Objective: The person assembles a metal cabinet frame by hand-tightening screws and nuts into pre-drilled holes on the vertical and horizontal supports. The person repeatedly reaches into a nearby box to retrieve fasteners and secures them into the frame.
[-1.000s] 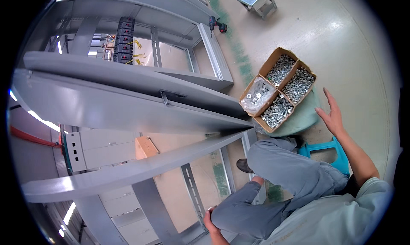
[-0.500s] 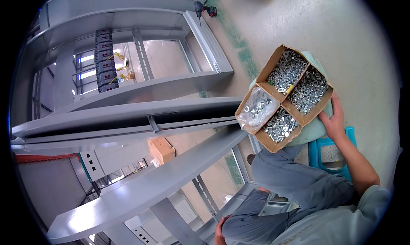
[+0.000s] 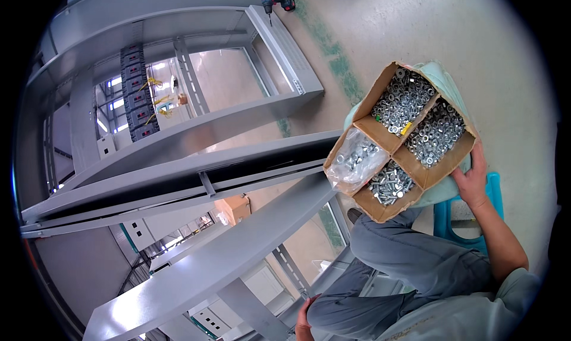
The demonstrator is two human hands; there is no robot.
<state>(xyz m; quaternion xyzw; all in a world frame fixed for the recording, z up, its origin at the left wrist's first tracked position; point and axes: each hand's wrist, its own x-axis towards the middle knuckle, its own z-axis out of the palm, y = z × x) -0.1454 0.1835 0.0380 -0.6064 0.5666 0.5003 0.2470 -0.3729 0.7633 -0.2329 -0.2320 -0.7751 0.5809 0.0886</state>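
A cardboard box [image 3: 429, 179] with four compartments rests on a pale green padded seat [image 3: 441, 82]. My right hand [image 3: 473, 177] grips the box's right side, its fingertips partly hidden beneath the wall. Washers and nuts [image 3: 403, 103] fill the far compartment, and more nuts and washers [image 3: 437, 135] lie in the right one. Bolts [image 3: 391, 183] occupy the near compartment; a clear plastic bag [image 3: 357, 159] with silvery hardware sits in the left one. Down beside my knee, my left hand [image 3: 304, 320] is close to a grey metal frame, its fingers mostly hidden.
Large grey metal cabinet frames [image 3: 238, 246] stretch across the left side. A cordless drill [image 3: 276, 3] lies on the far frame's corner. A row of black breakers [image 3: 137, 91] with yellow wires is mounted inside. A blue plastic stool [image 3: 440, 222] stands at right; a cardboard carton [image 3: 235, 209] sits beyond the frames.
The view has shifted slightly. My right hand and the box's right side appear a little farther right and lower; my right hand stays on the box. The left hand has barely moved.
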